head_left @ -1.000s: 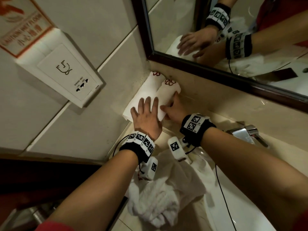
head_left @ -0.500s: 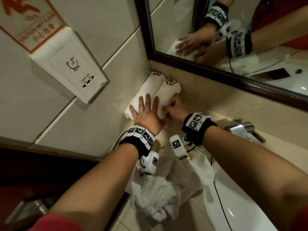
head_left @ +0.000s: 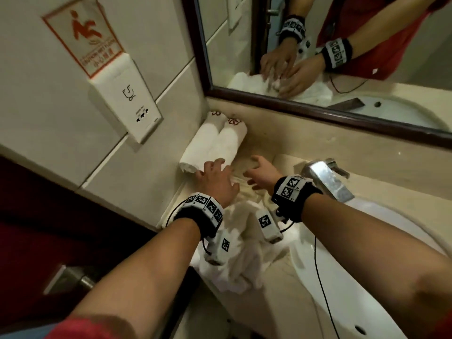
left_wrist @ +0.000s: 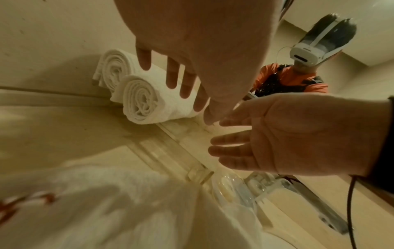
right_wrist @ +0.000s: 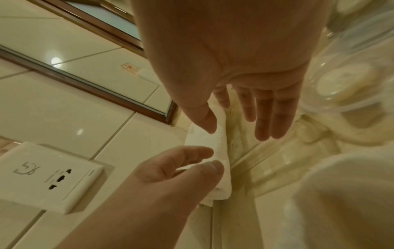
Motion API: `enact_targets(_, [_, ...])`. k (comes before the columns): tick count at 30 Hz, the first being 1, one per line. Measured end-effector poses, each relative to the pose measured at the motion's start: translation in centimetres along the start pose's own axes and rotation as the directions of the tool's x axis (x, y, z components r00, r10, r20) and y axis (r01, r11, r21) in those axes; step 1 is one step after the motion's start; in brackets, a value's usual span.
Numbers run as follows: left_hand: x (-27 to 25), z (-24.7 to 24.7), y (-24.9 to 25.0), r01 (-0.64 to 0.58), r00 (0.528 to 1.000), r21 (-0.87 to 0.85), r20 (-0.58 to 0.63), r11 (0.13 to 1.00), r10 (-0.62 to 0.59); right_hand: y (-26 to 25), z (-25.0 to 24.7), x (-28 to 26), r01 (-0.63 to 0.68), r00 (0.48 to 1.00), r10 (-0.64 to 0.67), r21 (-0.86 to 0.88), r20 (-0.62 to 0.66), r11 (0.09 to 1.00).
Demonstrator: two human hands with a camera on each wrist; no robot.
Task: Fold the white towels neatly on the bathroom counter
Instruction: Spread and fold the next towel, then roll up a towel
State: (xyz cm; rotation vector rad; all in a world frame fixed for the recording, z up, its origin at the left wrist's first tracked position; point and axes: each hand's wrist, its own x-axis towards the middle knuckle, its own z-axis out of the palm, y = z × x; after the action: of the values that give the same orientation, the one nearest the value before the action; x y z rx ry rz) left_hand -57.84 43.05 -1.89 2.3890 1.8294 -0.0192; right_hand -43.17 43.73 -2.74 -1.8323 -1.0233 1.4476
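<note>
Two rolled white towels with red embroidery lie side by side in the counter's corner, the left roll [head_left: 200, 140] [left_wrist: 113, 69] against the wall and the right roll [head_left: 228, 143] [left_wrist: 145, 101] [right_wrist: 219, 143] beside it. My left hand [head_left: 215, 176] [left_wrist: 170, 74] [right_wrist: 181, 165] hovers just short of the rolls' near ends with relaxed, spread fingers and holds nothing. To its right, my right hand [head_left: 260, 171] [left_wrist: 245, 143] [right_wrist: 255, 114] is also open and empty above the counter. A crumpled white towel [head_left: 242, 253] [left_wrist: 106, 202] [right_wrist: 341, 202] lies under my wrists at the counter's front edge.
A chrome faucet [head_left: 327, 177] and a white sink [head_left: 367, 277] are on the right. The mirror [head_left: 318, 57] runs along the back wall. A socket panel [head_left: 132, 101] [right_wrist: 49, 175] sticks out from the left wall. A clear tray of toiletries [left_wrist: 230, 185] [right_wrist: 345, 84] sits by the faucet.
Both hands have lifted off the rolled towels and drawn back toward me. The two rolls stay in the corner.
</note>
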Motion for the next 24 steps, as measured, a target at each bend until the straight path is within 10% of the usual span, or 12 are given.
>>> enact_targets(9, [-7.0,2.2,-1.5,0.076,0.938,-0.101,0.345,0.992,-0.037,4.5,0.6,-7.9,0.029,0.997,-0.048,-0.280,-0.060,0.960])
enact_targets(24, [-13.9,3.0,-6.6,0.371,0.828,-0.121,0.492,0.921,-0.269,6.3,5.3,-12.8,0.115,0.989,-0.147,-0.550,-0.014,0.827])
